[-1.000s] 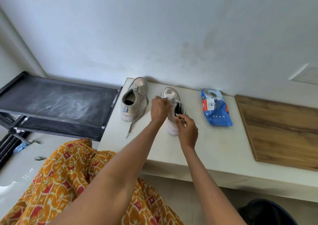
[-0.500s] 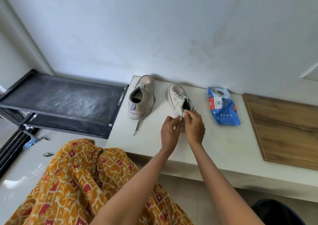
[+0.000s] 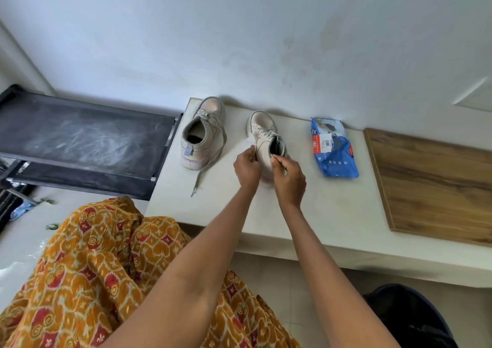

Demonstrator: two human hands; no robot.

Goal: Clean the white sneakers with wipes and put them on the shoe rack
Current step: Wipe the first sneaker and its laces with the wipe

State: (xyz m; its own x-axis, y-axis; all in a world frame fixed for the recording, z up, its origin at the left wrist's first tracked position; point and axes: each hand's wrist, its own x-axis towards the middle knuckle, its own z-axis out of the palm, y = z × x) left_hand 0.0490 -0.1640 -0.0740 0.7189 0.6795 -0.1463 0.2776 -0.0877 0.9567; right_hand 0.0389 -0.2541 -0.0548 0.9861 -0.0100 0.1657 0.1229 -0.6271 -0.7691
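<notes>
**Holding the right-hand sneaker with both hands on the ledge**

Gripping the heel end of one white sneaker (image 3: 263,137), your right hand (image 3: 288,178) has its fingers curled over the collar at the shoe's opening, thumb side toward the dark inside. Your left hand (image 3: 247,165) is against the shoe's left flank, its fingertips pinching a small white wipe (image 3: 249,143) that shows just beyond them; how much of the wipe touches the shoe cannot be told. The sneaker's toe points away from your hands toward the wall (image 3: 239,41).

The second white sneaker (image 3: 202,132) stands to the left of your left hand, apart from it, also toe to the wall, with one loose lace (image 3: 206,168) trailing back toward you across the white ledge (image 3: 332,209).

To the right of your right hand, near but not touching, lies the blue wipes packet (image 3: 334,150), flat on the ledge. Farther right is a wooden board (image 3: 436,185).

Well to the left of both hands, past the ledge's end, is the black shoe rack (image 3: 80,134), its top shelf dusty. Your patterned orange garment (image 3: 87,273) fills the space below your left forearm.
</notes>
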